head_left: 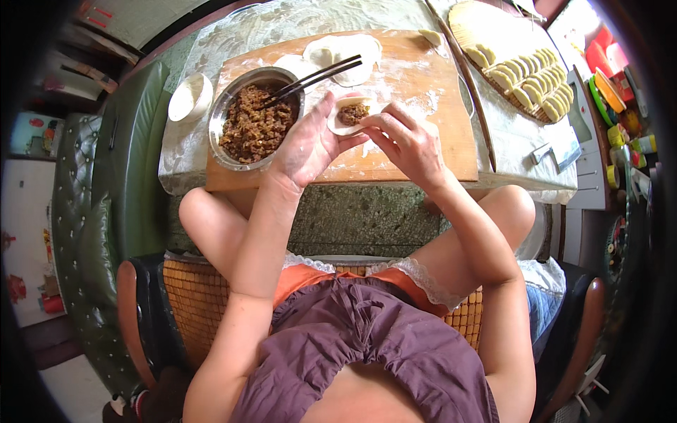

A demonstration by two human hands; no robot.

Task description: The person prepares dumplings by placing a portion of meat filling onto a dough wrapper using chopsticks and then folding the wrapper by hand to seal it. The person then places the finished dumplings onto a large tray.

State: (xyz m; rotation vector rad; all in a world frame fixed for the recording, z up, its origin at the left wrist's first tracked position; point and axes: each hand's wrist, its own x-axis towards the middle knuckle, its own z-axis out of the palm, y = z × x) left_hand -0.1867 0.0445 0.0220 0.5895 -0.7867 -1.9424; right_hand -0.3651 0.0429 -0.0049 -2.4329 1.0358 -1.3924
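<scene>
My left hand (pixel 312 143) cradles a round dumpling wrapper (pixel 336 122) on its palm and fingers. A brown lump of filling (pixel 353 113) sits in the middle of the wrapper, which is unfolded. At the wrapper's right edge, the thumb and fingers of my right hand (pixel 404 138) pinch the dough. Left of my hands stands a steel bowl (pixel 216 138) of minced filling (pixel 259 127). A pair of dark chopsticks (pixel 317 79) leans in it, tips in the filling. Behind my hands, several flat wrappers (pixel 344 58) overlap on the floured wooden board (pixel 444 121).
A white bowl (pixel 190 98) stands left of the steel bowl. One folded dumpling (pixel 431 37) lies at the board's far right corner. A long thin stick (pixel 468 79) runs along the right side. Beyond it, a round tray (pixel 476 24) bears rows of dumplings (pixel 534 74); a cleaver (pixel 561 150) lies nearer.
</scene>
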